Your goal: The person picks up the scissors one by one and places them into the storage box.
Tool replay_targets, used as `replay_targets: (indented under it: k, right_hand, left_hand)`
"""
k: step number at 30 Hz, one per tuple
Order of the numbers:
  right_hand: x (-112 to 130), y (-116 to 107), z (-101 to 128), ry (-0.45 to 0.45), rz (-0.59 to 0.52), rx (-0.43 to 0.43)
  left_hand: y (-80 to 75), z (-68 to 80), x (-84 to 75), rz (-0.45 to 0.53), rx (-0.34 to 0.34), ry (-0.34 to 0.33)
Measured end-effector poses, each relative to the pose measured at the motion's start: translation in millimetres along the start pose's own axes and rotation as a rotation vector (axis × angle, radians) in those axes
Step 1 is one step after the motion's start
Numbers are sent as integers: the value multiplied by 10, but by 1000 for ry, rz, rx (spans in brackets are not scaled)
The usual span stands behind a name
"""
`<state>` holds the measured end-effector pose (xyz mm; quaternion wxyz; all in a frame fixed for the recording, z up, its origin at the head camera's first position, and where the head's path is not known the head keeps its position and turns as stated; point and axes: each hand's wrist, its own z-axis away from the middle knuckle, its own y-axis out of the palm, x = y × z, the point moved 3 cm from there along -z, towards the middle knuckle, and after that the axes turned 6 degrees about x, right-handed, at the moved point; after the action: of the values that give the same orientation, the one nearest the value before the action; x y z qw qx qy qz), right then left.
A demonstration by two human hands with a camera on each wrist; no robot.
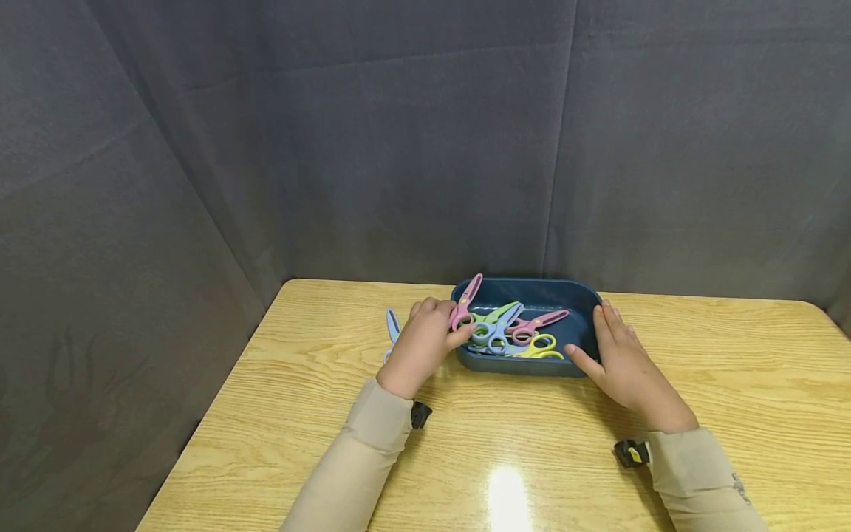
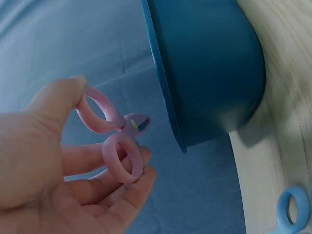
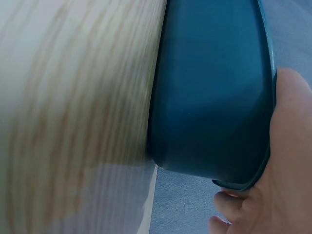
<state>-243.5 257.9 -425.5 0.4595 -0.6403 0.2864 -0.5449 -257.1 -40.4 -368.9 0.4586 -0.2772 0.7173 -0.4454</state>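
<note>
A dark blue tray [image 1: 585,303] [image 2: 209,73] [image 3: 209,97] sits at the back of the wooden table [image 1: 532,458]; several plastic scissors lie in it: green [image 1: 500,311], light blue [image 1: 493,332], pink [image 1: 541,321], yellow [image 1: 541,346]. My left hand [image 1: 425,343] [image 2: 73,180] pinches the handles of a pink pair of scissors [image 1: 464,303] [image 2: 114,134] over the tray's left rim. My right hand [image 1: 621,362] [image 3: 282,185] rests with straight fingers against the tray's right wall. A blue pair of scissors [image 1: 392,326] [image 2: 292,209] lies on the table just left of my left hand.
Grey fabric walls [image 1: 425,140] close in the table at the back and left. The table's left edge [image 1: 199,436] runs close to my left sleeve [image 1: 359,458]. A bright light reflection [image 1: 508,495] sits on the wood near the front.
</note>
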Motion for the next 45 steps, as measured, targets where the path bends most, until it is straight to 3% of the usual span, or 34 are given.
replay_targets:
  k: [9, 18, 29, 45]
  right_hand:
    - [-31, 3, -23, 8, 6, 1]
    - [-13, -3, -27, 4, 5, 6]
    - [-3, -8, -25, 8, 8, 2]
    - [-20, 17, -23, 21, 8, 1]
  left_hand:
    - [84, -40, -141, -89, -12, 29]
    - [213, -75, -239, -359, -136, 83]
    - [349, -124, -268, -560, -157, 117]
    - [485, -156, -321, -637, -170, 60]
